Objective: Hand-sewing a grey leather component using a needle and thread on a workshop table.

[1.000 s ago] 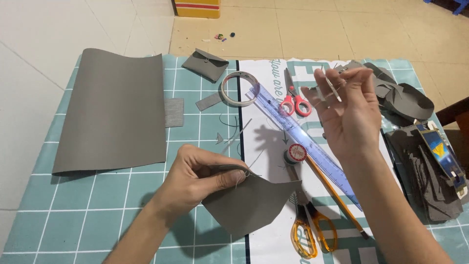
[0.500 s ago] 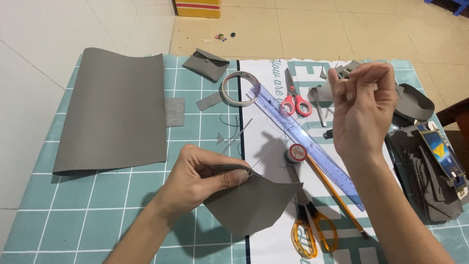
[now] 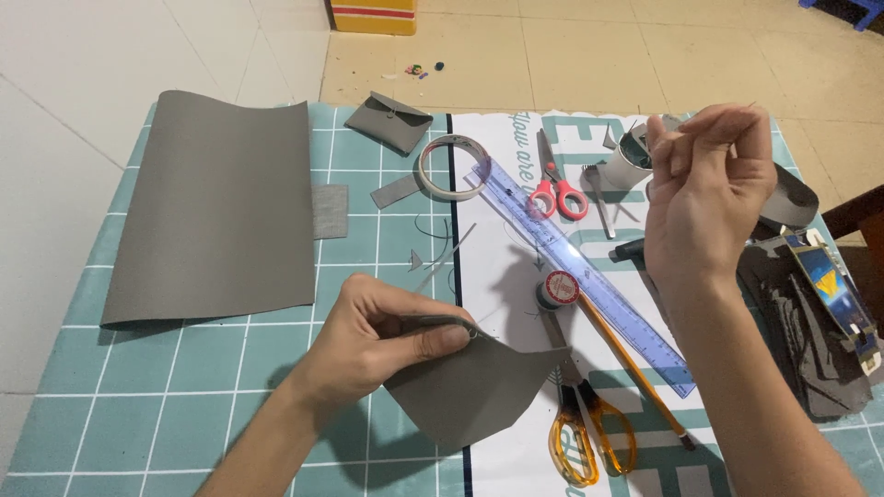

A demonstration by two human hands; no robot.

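Two bare hands work over a teal cutting mat (image 3: 230,368): the left hand (image 3: 368,345) pinches a folded grey leather piece (image 3: 470,391) at its edge, the right hand (image 3: 704,198) raised with fingertips pinched together, beside a yellow-and-red box (image 3: 373,14).

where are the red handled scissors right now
In the head view, the red-handled scissors lie toward the back of the cutting mat, just right of the blue ruler and the tape roll, left of the raised right hand.
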